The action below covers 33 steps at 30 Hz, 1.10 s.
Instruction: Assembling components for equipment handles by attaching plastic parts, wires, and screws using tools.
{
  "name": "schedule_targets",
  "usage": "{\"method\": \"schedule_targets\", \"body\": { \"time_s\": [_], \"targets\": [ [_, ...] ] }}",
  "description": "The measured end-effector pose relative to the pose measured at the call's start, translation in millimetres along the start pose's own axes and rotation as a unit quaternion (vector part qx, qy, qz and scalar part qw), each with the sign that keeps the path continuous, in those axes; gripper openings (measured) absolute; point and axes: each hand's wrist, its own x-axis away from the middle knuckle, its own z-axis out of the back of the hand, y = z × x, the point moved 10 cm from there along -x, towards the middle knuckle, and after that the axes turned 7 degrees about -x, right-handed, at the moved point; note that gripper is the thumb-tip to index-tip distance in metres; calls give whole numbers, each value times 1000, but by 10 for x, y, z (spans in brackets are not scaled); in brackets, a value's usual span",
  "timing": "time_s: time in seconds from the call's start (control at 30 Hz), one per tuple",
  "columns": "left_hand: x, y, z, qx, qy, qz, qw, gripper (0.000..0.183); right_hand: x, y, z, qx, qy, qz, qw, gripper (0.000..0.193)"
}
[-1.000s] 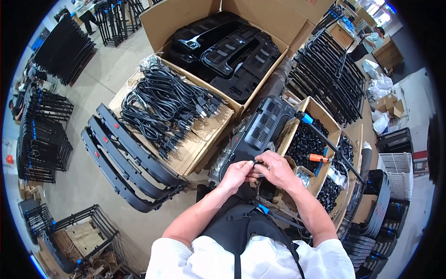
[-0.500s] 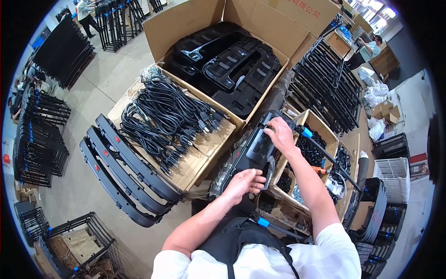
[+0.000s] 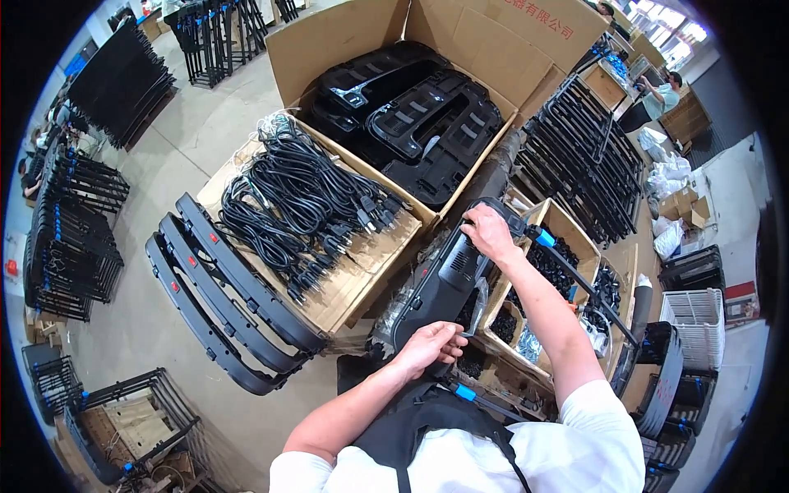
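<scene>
Fingers of the left hand (image 3: 429,345) are bent, with thumb and forefinger drawn close together near the lower end of a black vented plastic housing (image 3: 433,289); whether a small part lies between them cannot be told. The right hand (image 3: 491,234) rests with curled fingers on the housing's upper part, its hold likewise unclear. The housing lies lengthwise in front of the person, vents uppermost, with clear plastic film (image 3: 479,297) just beside it. As to progress, the housing appears to be a formed unit under handling; how much work on it is complete cannot be determined. No power cord is seen joined to it: the bundled power cords (image 3: 283,193) lie apart, to the left. Three curved black frames (image 3: 215,300), the molded black covers (image 3: 440,123) in an open carton (image 3: 471,37), and small black fittings (image 3: 552,264) in a divided box to the right are not in hand.
</scene>
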Motion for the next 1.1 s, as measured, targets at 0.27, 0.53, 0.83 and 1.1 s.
{"method": "schedule_targets", "body": {
  "time_s": [0.27, 0.53, 0.83, 1.1],
  "targets": [
    [-121, -108, -202, -33, -16, 2, 999, 38, 107, -197, -138, 174, -58, 56, 981, 47],
    [-94, -231, -333, -38, -4, -3, 999, 36, 1050, 226, 669, -87, 49, -82, 992, 16],
    [-158, -415, -465, -68, 32, 16, 997, 36, 3175, 1513, -758, 41, -237, -259, 936, 19],
    [-363, -821, -827, -106, 36, 50, 992, 39, 3203, 1570, -1218, 33, -230, -225, 946, 36]
  ]
}}
